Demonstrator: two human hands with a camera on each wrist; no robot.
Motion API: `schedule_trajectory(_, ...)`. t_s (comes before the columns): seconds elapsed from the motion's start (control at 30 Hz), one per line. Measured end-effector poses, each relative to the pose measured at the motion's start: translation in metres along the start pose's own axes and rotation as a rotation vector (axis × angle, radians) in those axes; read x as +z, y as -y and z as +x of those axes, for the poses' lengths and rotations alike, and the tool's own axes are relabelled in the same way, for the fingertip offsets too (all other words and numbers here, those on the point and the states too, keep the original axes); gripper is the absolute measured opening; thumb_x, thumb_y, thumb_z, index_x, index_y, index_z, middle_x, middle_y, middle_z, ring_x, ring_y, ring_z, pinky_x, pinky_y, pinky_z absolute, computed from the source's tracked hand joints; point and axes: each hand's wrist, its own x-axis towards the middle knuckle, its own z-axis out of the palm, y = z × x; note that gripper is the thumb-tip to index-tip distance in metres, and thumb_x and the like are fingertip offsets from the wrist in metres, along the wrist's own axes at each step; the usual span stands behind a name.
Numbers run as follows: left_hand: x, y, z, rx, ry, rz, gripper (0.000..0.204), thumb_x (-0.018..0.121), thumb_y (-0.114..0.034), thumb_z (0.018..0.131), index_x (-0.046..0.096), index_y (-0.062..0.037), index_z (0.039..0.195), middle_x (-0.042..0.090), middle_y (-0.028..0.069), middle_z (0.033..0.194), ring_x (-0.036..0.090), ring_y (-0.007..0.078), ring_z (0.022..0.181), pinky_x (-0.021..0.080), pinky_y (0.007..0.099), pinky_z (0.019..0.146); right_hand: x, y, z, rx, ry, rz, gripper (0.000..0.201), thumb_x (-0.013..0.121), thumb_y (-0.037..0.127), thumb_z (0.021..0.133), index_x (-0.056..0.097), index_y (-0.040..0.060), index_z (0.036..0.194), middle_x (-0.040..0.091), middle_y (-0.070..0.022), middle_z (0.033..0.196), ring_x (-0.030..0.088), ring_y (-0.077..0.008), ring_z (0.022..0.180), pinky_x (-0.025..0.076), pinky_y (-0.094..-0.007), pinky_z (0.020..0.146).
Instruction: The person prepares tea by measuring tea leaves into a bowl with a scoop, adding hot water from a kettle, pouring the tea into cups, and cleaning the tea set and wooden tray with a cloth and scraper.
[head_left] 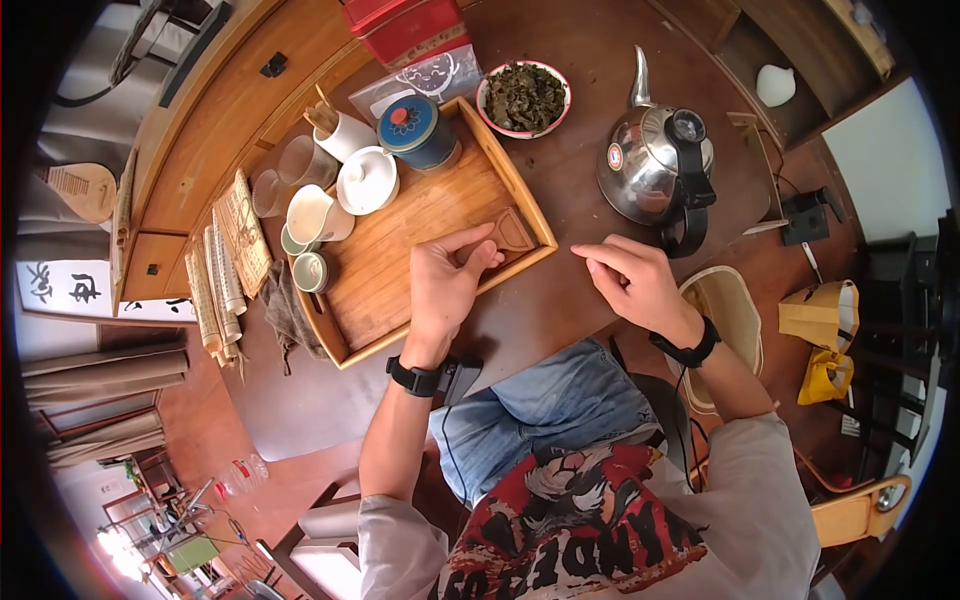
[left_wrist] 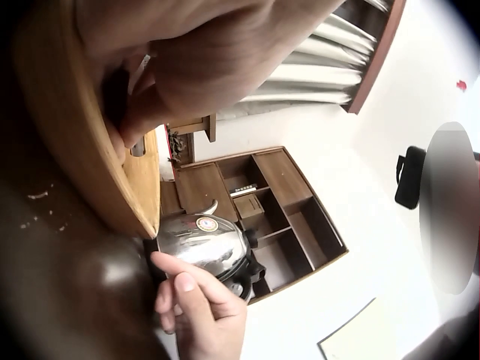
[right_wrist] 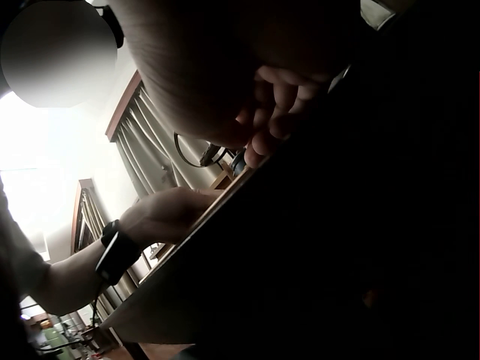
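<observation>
Two bare hands near one corner of wooden tray (head_left: 385, 245). Left hand (head_left: 445, 283): fingers bent down at curved brown piece (head_left: 517, 232) in that corner; cannot tell whether they pinch it. Right hand (head_left: 637, 287): holding nothing, forefinger extended, others loosely curled, just outside rim. Across grained boards: round blue canister (head_left: 425, 152), glossy white lidded vessel (head_left: 368, 182), spouted pitcher (head_left: 322, 216). Beyond: mirror-bright steel kettle (head_left: 638, 165), bowl (head_left: 525, 134) heaped with crinkled dark leaves (head_left: 525, 97).
</observation>
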Motion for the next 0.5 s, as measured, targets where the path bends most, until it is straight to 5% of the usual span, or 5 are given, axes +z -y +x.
schedule_trajectory(0.3, 0.005, -0.028, 0.003, -0.054, -0.030, -0.266, 0.025, 0.075, -0.001, 0.106, 0.077, 0.0108, 0.128, 0.082, 0.0127, 0.103, 0.079, 0.0175, 0.091, 0.063, 0.0292, 0.089, 0.006, -0.010, -0.003, -0.054, -0.060, -0.009, 0.023, 0.072, -0.004, 0.098, 0.079, 0.0015, 0.120, 0.063, -0.0070, 0.080, 0.059, -0.0173, 0.060, 0.048, -0.0329, 0.056)
schedule_trajectory(0.4, 0.011, -0.063, 0.024, 0.051, -0.075, -0.358, 0.025, 0.074, -0.003, 0.107, 0.077, 0.0102, 0.128, 0.082, 0.0130, 0.107, 0.079, 0.0180, 0.094, 0.063, 0.0313, 0.093, 0.006, -0.010, -0.004, -0.080, -0.084, -0.009, 0.022, 0.073, -0.004, 0.098, 0.079, 0.0014, 0.119, 0.063, -0.0067, 0.080, 0.058, -0.0175, 0.059, 0.048, -0.0327, 0.055)
schedule_trajectory(0.47, 0.014, -0.085, 0.043, 0.316, -0.199, -0.091, 0.026, 0.073, -0.002, 0.106, 0.077, 0.0096, 0.129, 0.083, 0.0127, 0.109, 0.081, 0.0177, 0.097, 0.063, 0.0308, 0.091, 0.006, -0.011, -0.005, -0.076, -0.086, -0.020, 0.022, 0.073, -0.004, 0.097, 0.079, 0.0012, 0.118, 0.064, -0.0070, 0.081, 0.060, -0.0185, 0.060, 0.049, -0.0331, 0.056)
schedule_trajectory(0.5, 0.017, -0.096, 0.052, 0.318, -0.193, -0.091, 0.026, 0.073, -0.002, 0.106, 0.077, 0.0096, 0.129, 0.083, 0.0127, 0.109, 0.081, 0.0177, 0.097, 0.063, 0.0308, 0.091, 0.006, -0.011, -0.006, -0.074, -0.085, -0.028, 0.022, 0.073, -0.004, 0.096, 0.079, 0.0010, 0.117, 0.065, -0.0073, 0.081, 0.061, -0.0195, 0.061, 0.051, -0.0335, 0.057)
